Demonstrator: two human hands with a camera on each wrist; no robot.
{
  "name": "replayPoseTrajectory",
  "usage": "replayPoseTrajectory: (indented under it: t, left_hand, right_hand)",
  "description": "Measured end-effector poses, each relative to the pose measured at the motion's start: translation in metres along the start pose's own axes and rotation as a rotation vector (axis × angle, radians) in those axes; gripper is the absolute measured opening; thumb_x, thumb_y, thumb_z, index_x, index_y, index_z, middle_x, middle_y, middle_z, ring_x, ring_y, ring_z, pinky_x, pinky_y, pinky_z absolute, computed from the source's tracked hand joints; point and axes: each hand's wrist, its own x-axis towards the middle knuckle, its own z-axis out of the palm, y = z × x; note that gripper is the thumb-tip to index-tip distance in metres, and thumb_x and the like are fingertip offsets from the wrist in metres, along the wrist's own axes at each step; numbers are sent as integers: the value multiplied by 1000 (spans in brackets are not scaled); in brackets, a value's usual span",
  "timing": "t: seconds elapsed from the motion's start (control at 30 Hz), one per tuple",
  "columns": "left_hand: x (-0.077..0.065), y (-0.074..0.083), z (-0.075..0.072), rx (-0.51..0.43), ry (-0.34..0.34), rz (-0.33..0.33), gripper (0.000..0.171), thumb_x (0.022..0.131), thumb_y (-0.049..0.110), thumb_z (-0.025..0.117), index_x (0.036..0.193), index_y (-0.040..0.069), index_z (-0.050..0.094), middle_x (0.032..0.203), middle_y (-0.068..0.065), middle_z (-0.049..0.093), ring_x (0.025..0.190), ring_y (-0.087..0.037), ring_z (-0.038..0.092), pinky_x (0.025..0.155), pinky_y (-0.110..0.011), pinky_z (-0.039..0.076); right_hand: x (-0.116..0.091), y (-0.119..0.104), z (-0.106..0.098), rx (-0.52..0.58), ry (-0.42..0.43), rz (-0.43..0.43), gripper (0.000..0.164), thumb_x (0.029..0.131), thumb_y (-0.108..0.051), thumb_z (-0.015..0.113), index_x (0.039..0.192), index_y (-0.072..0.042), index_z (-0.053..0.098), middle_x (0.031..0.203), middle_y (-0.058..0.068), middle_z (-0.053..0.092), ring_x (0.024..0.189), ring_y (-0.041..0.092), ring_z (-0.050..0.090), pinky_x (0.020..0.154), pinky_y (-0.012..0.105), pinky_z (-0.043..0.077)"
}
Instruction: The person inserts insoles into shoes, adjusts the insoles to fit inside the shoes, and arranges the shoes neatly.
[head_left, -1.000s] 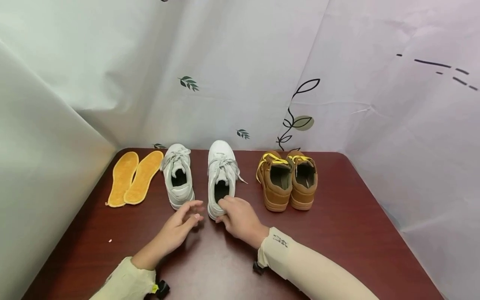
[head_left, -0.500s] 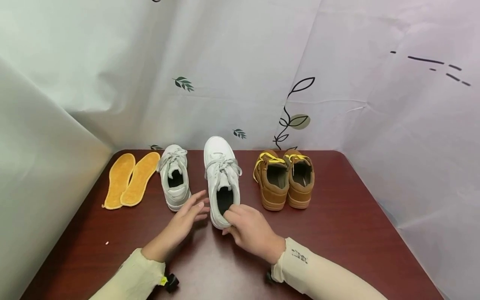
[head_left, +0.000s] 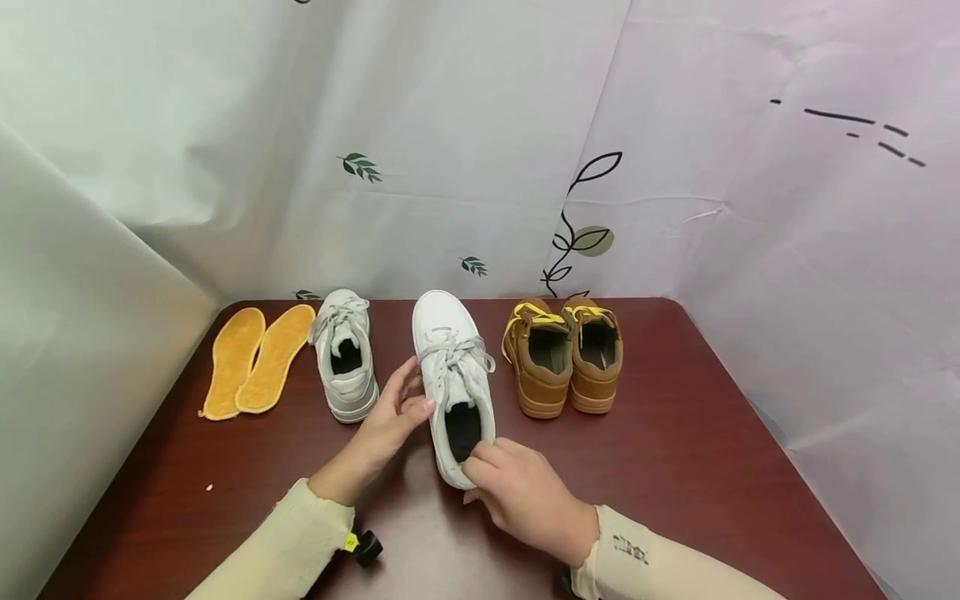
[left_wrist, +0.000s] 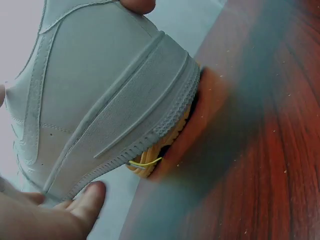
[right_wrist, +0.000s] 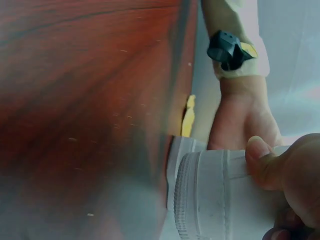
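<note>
In the head view, my right hand (head_left: 521,500) pinches the heel collar of a white lace-up sneaker (head_left: 448,333), thumb inside the opening. The sneaker points away, tilted, with its heel off the table; whether the toe touches is unclear. My left hand (head_left: 386,425) lies along the sneaker's left side, fingers fairly straight, thumb tip against the upper. In the left wrist view, one fingertip touches the sneaker's side (left_wrist: 105,65), and my right hand (left_wrist: 55,212) shows at the heel. The matching white sneaker (head_left: 345,358) stands to the left.
Two yellow insoles (head_left: 255,358) lie at the table's left back, partly overlapping. A pair of brown shoes with yellow laces (head_left: 562,358) stands at the right. White patterned cloth (head_left: 465,167) hangs behind the dark red table (head_left: 675,467) and along both sides.
My right hand has lifted the white sneaker by its heel and drawn it nearer and slightly right. My left hand has moved in from beside it to touch its left side.
</note>
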Motion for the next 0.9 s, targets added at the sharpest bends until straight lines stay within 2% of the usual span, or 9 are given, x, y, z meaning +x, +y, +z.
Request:
replayPoseTrajectory:
  t: [0.17, 0.3, 0.43, 0.57, 0.77, 0.9]
  left_hand:
    - [1, -2, 3, -16, -17, 16, 90, 91, 17, 69, 160, 9, 13, 153, -28, 31, 123, -33, 50, 91, -22, 49]
    - [0, -3, 6, -44, -57, 18, 96, 89, 20, 74, 161, 8, 11, 150, -28, 32, 120, -29, 51, 90, -25, 50]
    - [-1, -9, 9, -32, -87, -20, 100, 88, 21, 75, 160, 5, 9, 147, -31, 33, 119, -27, 53, 89, -24, 51]
    - [-1, -17, 11, 14, -105, -63, 100, 89, 23, 75, 159, 0, 8, 146, -34, 36, 124, -35, 53, 91, -26, 50]
    - [-1, -27, 12, 138, -91, -138, 94, 91, 26, 71, 158, -1, 12, 149, -35, 36, 135, -43, 44, 105, -43, 45]
    - [1, -28, 14, 180, -72, -134, 92, 92, 27, 71, 158, -1, 14, 149, -34, 37, 137, -45, 42, 111, -53, 39]
  right_hand:
    - [-7, -2, -2, -38, 30, -42, 25, 80, -33, 79, 85, -20, 58, 81, -8, 52, 67, 12, 48, 61, 21, 46]
    - [-10, -5, -7, -17, 28, -42, 26, 78, -32, 80, 85, -20, 58, 82, -9, 52, 68, 11, 48, 62, 21, 45]
    - [-13, -8, -9, 29, 5, -14, 29, 76, -31, 82, 85, -20, 57, 81, -9, 50, 68, 10, 49, 65, 21, 45]
    - [-17, -9, -8, 77, -32, 28, 32, 75, -31, 84, 83, -19, 55, 79, -10, 49, 68, 9, 49, 66, 21, 45]
    - [-22, -9, -1, 113, -69, 58, 32, 75, -35, 82, 85, -21, 55, 80, -11, 49, 71, 7, 50, 67, 21, 45]
    - [-22, -6, 2, 113, -69, 60, 32, 74, -35, 82, 86, -21, 56, 81, -11, 50, 73, 7, 51, 69, 23, 47]
